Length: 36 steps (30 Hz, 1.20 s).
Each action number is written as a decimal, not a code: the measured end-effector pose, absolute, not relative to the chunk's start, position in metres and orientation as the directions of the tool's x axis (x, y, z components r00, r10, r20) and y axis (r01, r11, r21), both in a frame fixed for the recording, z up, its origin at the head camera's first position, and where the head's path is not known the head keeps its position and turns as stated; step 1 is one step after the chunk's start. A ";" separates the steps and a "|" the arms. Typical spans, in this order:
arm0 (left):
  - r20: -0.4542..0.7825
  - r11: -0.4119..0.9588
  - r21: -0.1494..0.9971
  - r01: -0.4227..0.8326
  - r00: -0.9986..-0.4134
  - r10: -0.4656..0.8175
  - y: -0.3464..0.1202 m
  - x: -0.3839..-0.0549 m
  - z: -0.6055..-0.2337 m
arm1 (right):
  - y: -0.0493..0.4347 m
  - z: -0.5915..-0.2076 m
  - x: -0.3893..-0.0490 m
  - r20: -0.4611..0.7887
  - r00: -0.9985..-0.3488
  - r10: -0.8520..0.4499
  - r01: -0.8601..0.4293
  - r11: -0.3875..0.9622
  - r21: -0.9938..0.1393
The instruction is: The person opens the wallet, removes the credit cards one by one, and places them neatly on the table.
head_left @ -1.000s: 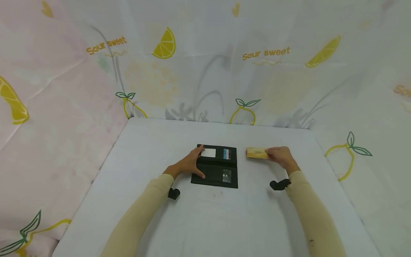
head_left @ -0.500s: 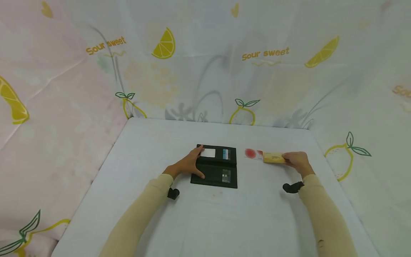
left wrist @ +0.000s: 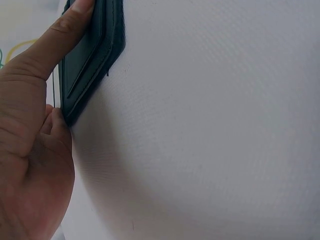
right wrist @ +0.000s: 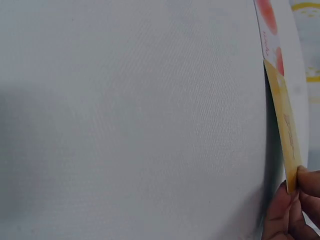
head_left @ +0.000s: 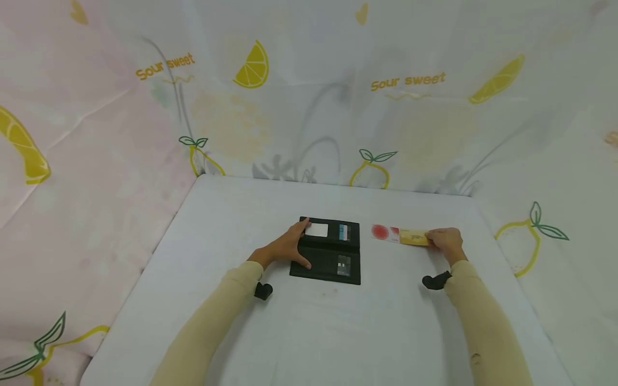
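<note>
A black bifold wallet point(head_left: 321, 259) lies spread flat on the white table. My left hand point(head_left: 282, 249) rests across its left edge, thumb point(left wrist: 57, 40) on the lower half and fingers at the upper half. A white card point(head_left: 317, 230) and a blue-and-white card point(head_left: 343, 232) show in the upper half; a clear window point(head_left: 343, 266) is in the lower. To the right, my right hand point(head_left: 446, 242) pinches the end of a yellow card point(head_left: 412, 237) between thumb and fingers. Its other end meets a white-and-red card point(head_left: 380, 231); whether they are joined, I cannot tell.
The white table point(head_left: 309, 332) runs up to a lemon-printed cloth point(head_left: 309, 107) at the back and sides. A black wrist mount point(head_left: 436, 281) sticks out from the right sleeve, another mount point(head_left: 263, 291) from the left.
My right hand has moved right with the yellow card, baring the white-and-red card that it covered a second ago. The left hand and the wallet have stayed put; the head view has shifted slightly.
</note>
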<state>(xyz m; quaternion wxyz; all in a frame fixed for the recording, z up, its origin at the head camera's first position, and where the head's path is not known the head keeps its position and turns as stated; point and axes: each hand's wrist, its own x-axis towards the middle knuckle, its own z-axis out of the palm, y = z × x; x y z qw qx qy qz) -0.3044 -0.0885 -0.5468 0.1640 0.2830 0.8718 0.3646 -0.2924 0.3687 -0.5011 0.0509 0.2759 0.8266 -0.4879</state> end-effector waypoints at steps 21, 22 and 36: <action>-0.069 0.578 0.718 0.389 -0.785 0.615 -0.087 -0.303 -0.543 | 0.352 -0.507 -0.288 -0.156 -0.918 0.364 0.372 0.655 -0.658; -0.069 0.578 0.717 0.390 -0.785 0.616 -0.087 -0.302 -0.543 | 0.352 -0.507 -0.287 -0.143 -0.922 0.360 0.362 0.669 -0.650; -0.088 0.592 0.710 0.382 -0.786 0.612 -0.085 -0.302 -0.543 | 0.321 -0.497 -0.293 0.085 -0.966 0.244 0.134 0.752 -0.645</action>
